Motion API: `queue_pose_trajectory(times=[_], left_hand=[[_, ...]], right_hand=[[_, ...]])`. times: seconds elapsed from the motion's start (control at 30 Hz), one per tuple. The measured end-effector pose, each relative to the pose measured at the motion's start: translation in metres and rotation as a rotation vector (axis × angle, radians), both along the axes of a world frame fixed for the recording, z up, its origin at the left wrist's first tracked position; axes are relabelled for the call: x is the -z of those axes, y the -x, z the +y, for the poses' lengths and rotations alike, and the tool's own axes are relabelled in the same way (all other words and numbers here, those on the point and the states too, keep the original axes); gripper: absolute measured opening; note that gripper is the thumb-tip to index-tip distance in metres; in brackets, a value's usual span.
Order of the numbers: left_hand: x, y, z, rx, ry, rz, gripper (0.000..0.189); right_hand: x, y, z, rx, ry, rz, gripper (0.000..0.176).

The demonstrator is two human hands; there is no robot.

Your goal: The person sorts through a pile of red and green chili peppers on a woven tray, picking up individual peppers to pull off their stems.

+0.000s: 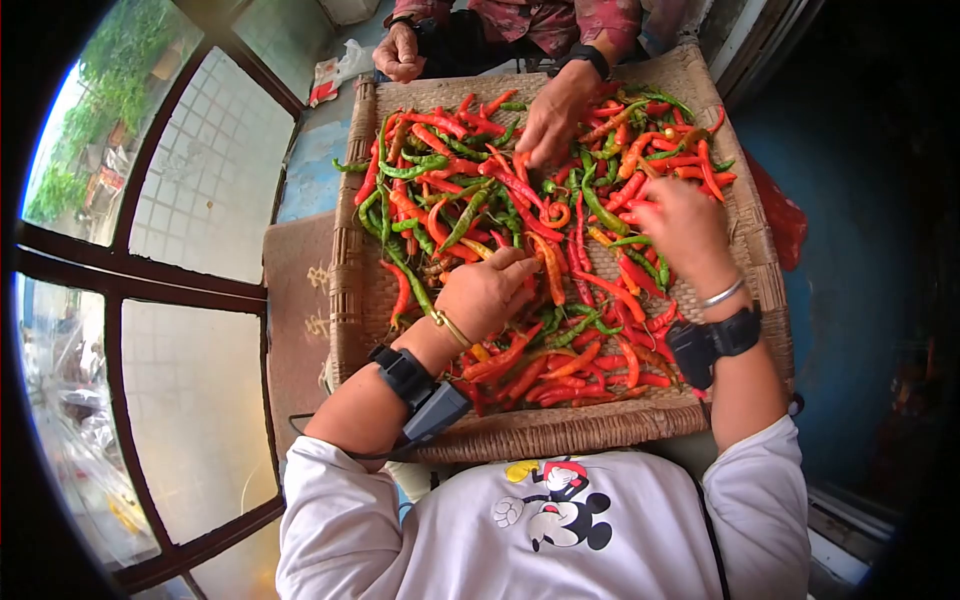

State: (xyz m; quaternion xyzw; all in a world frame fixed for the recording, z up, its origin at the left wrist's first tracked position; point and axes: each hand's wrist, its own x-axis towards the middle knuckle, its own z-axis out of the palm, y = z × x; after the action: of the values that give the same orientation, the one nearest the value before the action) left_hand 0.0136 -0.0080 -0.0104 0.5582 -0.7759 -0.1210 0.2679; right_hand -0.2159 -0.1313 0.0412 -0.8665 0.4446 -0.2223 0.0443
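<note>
Red, orange and green chili peppers (600, 290) lie spread over a large woven tray (560, 432). My left hand (487, 293) is low over the near-left part of the heap, palm down. Its fingers are bent and close together, with the tips beside an orange chili pepper (550, 268); what they hold is hidden. Over the right side of the chilies is my right hand (685, 228), smeared by motion. Its fingers look curled, but whether anything is in them does not show.
Across the tray, another person's hand (555, 115) reaches into the chilies, and that person's other hand (400, 52) is off the far-left corner. Framed window panes (195, 380) stand at left. A red bag (780, 215) is beyond the tray's right edge.
</note>
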Motion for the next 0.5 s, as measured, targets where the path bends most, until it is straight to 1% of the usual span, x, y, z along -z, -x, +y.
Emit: queue_pose_trajectory(times=[0.03, 0.07, 0.1, 0.13, 0.17, 0.2, 0.27, 0.3, 0.33, 0.4, 0.43, 0.5], left_hand=[[0.0, 0.0, 0.001, 0.002, 0.001, -0.003, 0.017], [0.0, 0.0, 0.001, 0.021, -0.068, -0.057, 0.016], [0.0, 0.0, 0.0, 0.039, -0.137, -0.11, 0.015], [0.0, -0.001, -0.001, 0.042, -0.139, -0.112, 0.015], [0.0, -0.003, -0.001, 0.063, -0.154, -0.146, 0.014], [0.001, -0.004, -0.002, 0.082, -0.167, -0.179, 0.015], [0.001, -0.005, -0.001, 0.067, -0.172, -0.196, 0.015], [0.001, -0.005, -0.001, 0.051, -0.175, -0.214, 0.016], [0.0, -0.007, -0.002, 0.05, -0.172, -0.213, 0.016], [0.0, -0.009, -0.002, 0.006, -0.229, -0.254, 0.018], [0.0, -0.009, -0.003, 0.005, -0.231, -0.252, 0.018], [-0.001, -0.009, -0.003, -0.043, -0.257, -0.283, 0.017]], right_hand=[[0.009, -0.011, 0.01, -0.128, -0.087, -0.07, 0.02], [0.019, -0.02, 0.019, -0.285, -0.178, -0.019, 0.021], [0.027, -0.03, 0.03, -0.353, -0.248, 0.052, 0.023], [0.029, -0.036, 0.041, -0.389, -0.274, 0.095, 0.025], [0.036, -0.04, 0.047, -0.425, -0.295, 0.107, 0.03], [0.04, -0.043, 0.052, -0.425, -0.296, 0.106, 0.03], [0.044, -0.045, 0.059, -0.446, -0.345, 0.214, 0.047], [0.044, -0.047, 0.06, -0.447, -0.404, 0.253, 0.048], [0.047, -0.047, 0.059, -0.448, -0.401, 0.255, 0.048], [0.06, -0.048, 0.058, -0.379, -0.488, 0.066, 0.044], [0.065, -0.049, 0.057, -0.379, -0.49, 0.067, 0.044], [0.071, -0.05, 0.055, -0.358, -0.413, 0.054, 0.041]])
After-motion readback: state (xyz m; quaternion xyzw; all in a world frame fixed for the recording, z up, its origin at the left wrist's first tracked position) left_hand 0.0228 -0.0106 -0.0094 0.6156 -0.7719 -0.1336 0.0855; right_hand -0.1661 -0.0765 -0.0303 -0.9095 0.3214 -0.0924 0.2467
